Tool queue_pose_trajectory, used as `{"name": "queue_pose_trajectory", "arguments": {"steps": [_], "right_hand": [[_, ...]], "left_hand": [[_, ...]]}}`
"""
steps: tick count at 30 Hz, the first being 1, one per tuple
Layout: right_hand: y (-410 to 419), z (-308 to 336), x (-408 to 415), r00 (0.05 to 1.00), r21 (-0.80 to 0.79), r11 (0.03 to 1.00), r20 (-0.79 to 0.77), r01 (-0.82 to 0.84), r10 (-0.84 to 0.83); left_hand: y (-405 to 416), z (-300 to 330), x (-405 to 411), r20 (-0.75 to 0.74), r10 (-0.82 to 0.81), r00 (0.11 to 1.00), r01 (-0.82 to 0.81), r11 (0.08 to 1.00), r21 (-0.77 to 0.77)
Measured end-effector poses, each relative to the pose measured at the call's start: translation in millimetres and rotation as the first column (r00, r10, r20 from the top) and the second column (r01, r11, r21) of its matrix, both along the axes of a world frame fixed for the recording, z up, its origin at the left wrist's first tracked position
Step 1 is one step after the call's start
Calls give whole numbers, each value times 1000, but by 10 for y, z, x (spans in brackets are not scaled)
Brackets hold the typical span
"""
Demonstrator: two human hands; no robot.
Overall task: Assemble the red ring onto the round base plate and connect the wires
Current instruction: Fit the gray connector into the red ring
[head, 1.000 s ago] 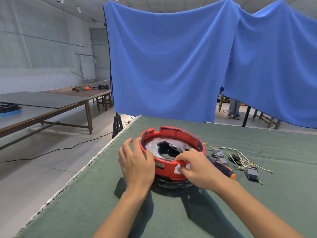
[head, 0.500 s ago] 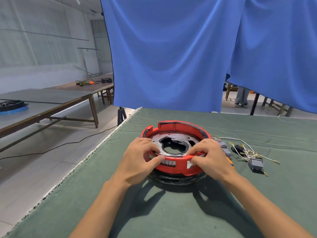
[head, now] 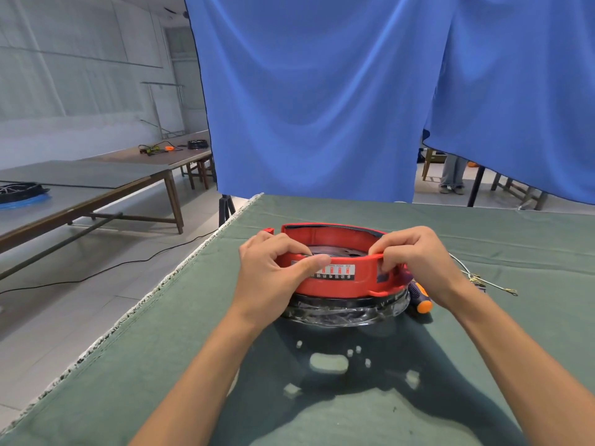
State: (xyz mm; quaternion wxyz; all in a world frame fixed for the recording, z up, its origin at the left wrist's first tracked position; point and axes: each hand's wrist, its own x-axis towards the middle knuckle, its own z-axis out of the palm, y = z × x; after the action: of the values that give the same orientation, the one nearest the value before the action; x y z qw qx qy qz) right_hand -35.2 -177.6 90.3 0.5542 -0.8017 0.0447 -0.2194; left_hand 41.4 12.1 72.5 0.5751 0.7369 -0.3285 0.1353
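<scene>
The red ring (head: pixel 341 280) with a metal plate inside is held tilted above a black, plastic-wrapped round base (head: pixel 347 312) on the green table. My left hand (head: pixel 273 275) grips the ring's near left rim, thumb across its white label. My right hand (head: pixel 418 262) grips the near right rim, fingers curled over the edge. Thin wires (head: pixel 483 278) lie on the cloth to the right, partly hidden behind my right wrist.
An orange-tipped screwdriver (head: pixel 420 299) lies against the base's right side. The green table (head: pixel 161 365) has its left edge close by, with floor and a cable beyond. Blue curtains (head: pixel 322 107) hang behind; wooden tables (head: pixel 96 194) stand at left.
Both hands have lifted the ring's near edge, tilting it up towards me; the plate's inside is now mostly hidden. The view has dropped closer to the table.
</scene>
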Motion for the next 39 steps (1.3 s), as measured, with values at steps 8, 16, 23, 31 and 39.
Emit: {"name": "queue_pose_trajectory", "arguments": {"steps": [8, 16, 23, 31, 39], "right_hand": [[-12, -7, 23, 1000, -3, 1000, 7, -1, 1], [-47, -120, 22, 999, -204, 978, 4, 43, -43], [-24, -357, -10, 991, -543, 839, -93, 29, -95], [-228, -514, 5, 976, -501, 837, 101, 219, -195], [-709, -743, 25, 712, -499, 623, -16, 602, -702]], "left_hand": [[-2, 15, 6, -17, -12, 1000, 12, 1000, -5], [16, -199, 121, 573, 8, 820, -206, 937, 281], [-170, -363, -7, 549, -131, 826, -239, 800, 550], [-326, -403, 79, 487, 65, 871, -345, 787, 511], [-504, -457, 109, 522, 114, 845, -371, 828, 421]]}}
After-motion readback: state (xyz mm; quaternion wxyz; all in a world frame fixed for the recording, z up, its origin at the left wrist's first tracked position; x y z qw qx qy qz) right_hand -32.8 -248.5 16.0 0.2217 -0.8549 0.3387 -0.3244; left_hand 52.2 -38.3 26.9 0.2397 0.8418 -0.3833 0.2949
